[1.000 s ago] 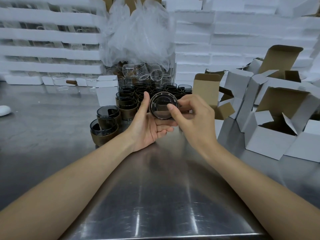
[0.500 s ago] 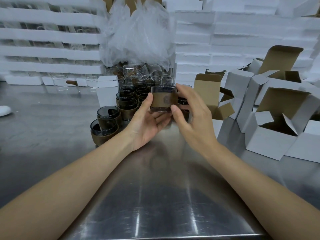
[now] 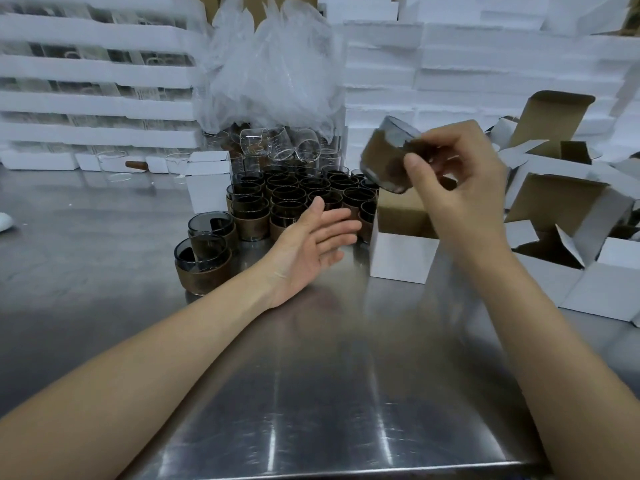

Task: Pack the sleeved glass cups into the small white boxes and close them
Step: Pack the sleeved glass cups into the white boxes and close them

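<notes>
1. Nearest: steel bench (image 3: 329, 393), bare in front of the person, both forearms reaching out over it.
2. L hand (image 3: 313, 242) – palm up, fingers spread loose, holds nothing. Hovers just above the bench, beside the front row of cups.
3. R hand (image 3: 460, 181) – raised, thumb and fingers closed round one sleeved cup (image 3: 388, 161). Cup is in the air, tilted, rim pointing up-left, above the open box (image 3: 403, 247) that stands just below/right of it.
4. Step in hand, as I judge: cup picked, being carried to a box. Not yet inside; no flap closed on this one.
5. Next move prob. calls for: turn cup upright or base-first, line it w/ the box mouth, lower it straight in. L hand looks free to steady the box, then fold the flaps. Fit looks snug, so a crooked entry could catch the sleeve on the card edge.
6. Cup's look: smoky grey glass, short and wide, brown band wrapped round the lower body, rim bare. Blurred by motion, so can't read any mark on the sleeve.
7. Further back: cluster of same cups (image 3: 298, 195) on the bench, some stacked two-high at the left.
8. Right side: more open white boxes (image 3: 568, 237), brown inside, flaps up, well apart from the L hand.
9. Far: clear plain glasses, a crumpled plastic bag (image 3: 273, 64), then walls of white foam trays (image 3: 97, 71).
</notes>
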Tool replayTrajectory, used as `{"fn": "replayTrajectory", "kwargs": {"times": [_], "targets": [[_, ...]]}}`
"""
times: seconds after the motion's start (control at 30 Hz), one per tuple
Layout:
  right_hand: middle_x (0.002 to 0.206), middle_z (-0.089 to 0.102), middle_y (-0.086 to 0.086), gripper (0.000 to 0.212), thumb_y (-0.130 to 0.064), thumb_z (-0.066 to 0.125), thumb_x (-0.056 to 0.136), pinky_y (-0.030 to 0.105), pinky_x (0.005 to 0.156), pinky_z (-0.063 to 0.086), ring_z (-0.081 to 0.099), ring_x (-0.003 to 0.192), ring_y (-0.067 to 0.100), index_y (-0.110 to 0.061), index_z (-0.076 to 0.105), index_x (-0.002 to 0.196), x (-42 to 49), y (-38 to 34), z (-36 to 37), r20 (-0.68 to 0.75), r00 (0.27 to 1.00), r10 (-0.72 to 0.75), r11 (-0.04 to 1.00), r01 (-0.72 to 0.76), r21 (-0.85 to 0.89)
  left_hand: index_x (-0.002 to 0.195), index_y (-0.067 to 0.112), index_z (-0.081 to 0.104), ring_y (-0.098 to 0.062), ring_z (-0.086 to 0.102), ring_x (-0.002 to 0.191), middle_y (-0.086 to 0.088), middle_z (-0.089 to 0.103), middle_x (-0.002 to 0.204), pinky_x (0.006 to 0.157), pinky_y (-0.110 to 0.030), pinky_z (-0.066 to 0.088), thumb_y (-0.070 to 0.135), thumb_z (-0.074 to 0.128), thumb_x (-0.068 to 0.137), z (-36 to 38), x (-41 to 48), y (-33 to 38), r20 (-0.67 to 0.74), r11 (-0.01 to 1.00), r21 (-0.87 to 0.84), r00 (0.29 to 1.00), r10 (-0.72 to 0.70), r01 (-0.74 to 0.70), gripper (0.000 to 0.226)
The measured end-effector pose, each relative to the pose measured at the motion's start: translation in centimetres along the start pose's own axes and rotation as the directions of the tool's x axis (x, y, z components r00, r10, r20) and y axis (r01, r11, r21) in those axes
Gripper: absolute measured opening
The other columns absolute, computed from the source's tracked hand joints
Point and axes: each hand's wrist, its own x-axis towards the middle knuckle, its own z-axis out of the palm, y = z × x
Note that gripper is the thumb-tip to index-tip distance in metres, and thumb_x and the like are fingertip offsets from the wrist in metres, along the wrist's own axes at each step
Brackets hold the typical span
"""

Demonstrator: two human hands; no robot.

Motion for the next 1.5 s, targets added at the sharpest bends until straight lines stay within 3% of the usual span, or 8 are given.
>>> {"fn": "replayTrajectory", "kwargs": {"times": [0.23,0.47,0.73,0.93,1.07,1.2,1.37,1.5], "targets": [[0.087,0.059,0.001,0.013,-0.019,0.070,0.083,0.037,0.068,0.048,0.054,0.073,0.019,-0.008,0.065,0.090,0.3,2.5,-1.0,0.269,0.961,0.071,0.914,0.046,-0.404,0.118,0.016,0.060,-0.008,0.068,0.088,0.002,0.073,0.103,0.074,-0.022,0.053,0.066,0.052,0.070,-0.2,-0.1,-0.2,0.038,0.992,0.104,0.997,-0.070,0.066,0.069],[0.081,0.059,-0.005,0.008,-0.023,0.071,0.084,0.031,0.068,0.047,0.057,0.075,0.016,-0.018,0.064,0.084,0.8,3.1,-2.3,0.383,0.890,0.248,0.886,-0.048,-0.462,0.118,0.016,0.061,-0.009,0.067,0.089,0.000,0.073,0.105,0.075,-0.023,0.053,0.066,0.051,0.072,-0.3,-0.2,-0.2,0.060,0.990,0.121,0.995,-0.086,0.078,0.068],[0.079,0.068,-0.008,0.015,-0.017,0.063,0.087,0.015,0.061,0.044,0.059,0.072,0.002,-0.019,0.072,0.075,0.4,3.4,-2.2,0.597,0.677,0.430,0.854,-0.091,-0.512,0.118,0.015,0.061,-0.011,0.067,0.089,-0.001,0.072,0.105,0.075,-0.024,0.053,0.061,0.050,0.079,-0.3,-0.1,-0.1,0.050,0.990,0.107,0.994,-0.102,0.097,0.062],[0.085,0.064,-0.001,0.022,-0.012,0.048,0.094,0.024,0.065,0.040,0.054,0.072,0.012,-0.010,0.070,0.097,0.9,3.8,-2.2,0.212,0.917,0.338,0.850,-0.201,-0.488,0.114,0.016,0.065,-0.011,0.068,0.091,0.001,0.072,0.110,0.075,-0.024,0.054,0.049,0.056,0.083,-0.2,-0.1,-0.2,0.005,0.993,0.098,0.998,-0.069,0.069,0.047],[0.100,0.068,0.012,0.035,-0.001,0.037,0.093,0.028,0.066,0.045,0.057,0.075,0.019,-0.007,0.065,0.112,1.0,4.8,-2.8,0.061,0.869,0.491,0.777,-0.405,-0.483,0.111,0.017,0.067,-0.013,0.067,0.097,0.003,0.070,0.112,0.078,-0.025,0.053,0.030,0.061,0.087,-0.1,-0.1,-0.4,-0.059,0.986,0.160,0.997,0.045,-0.035,0.028],[0.082,0.064,0.006,0.037,0.004,0.032,0.092,0.028,0.065,0.055,0.059,0.066,0.013,-0.010,0.061,0.111,0.7,4.0,-1.2,0.080,0.783,0.616,0.787,-0.612,-0.069,0.115,0.025,0.066,-0.006,0.066,0.101,0.009,0.069,0.114,0.076,-0.020,0.053,0.021,0.057,0.095,0.1,-0.2,-0.6,-0.145,0.940,0.322,0.975,0.167,-0.113,0.022],[0.084,0.063,0.000,0.031,0.009,0.051,0.084,0.024,0.070,0.054,0.066,0.075,0.014,-0.013,0.065,0.101,-0.6,3.7,1.0,0.269,0.757,0.595,0.798,-0.598,-0.081,0.120,0.032,0.062,0.002,0.062,0.100,0.007,0.058,0.129,0.075,-0.015,0.050,0.025,0.047,0.101,0.3,-0.4,-0.4,-0.121,0.876,0.456,0.965,0.235,-0.156,0.025],[0.100,0.062,0.004,0.036,0.010,0.051,0.084,0.016,0.072,0.050,0.061,0.086,0.008,-0.023,0.065,0.090,-1.4,3.4,2.0,0.124,0.842,0.525,0.848,-0.529,0.005,0.123,0.033,0.059,0.002,0.061,0.103,0.004,0.053,0.133,0.078,-0.014,0.049,0.028,0.044,0.102,0.4,-0.5,-0.5,-0.073,0.849,0.506,0.973,0.220,-0.154,0.026]]}}
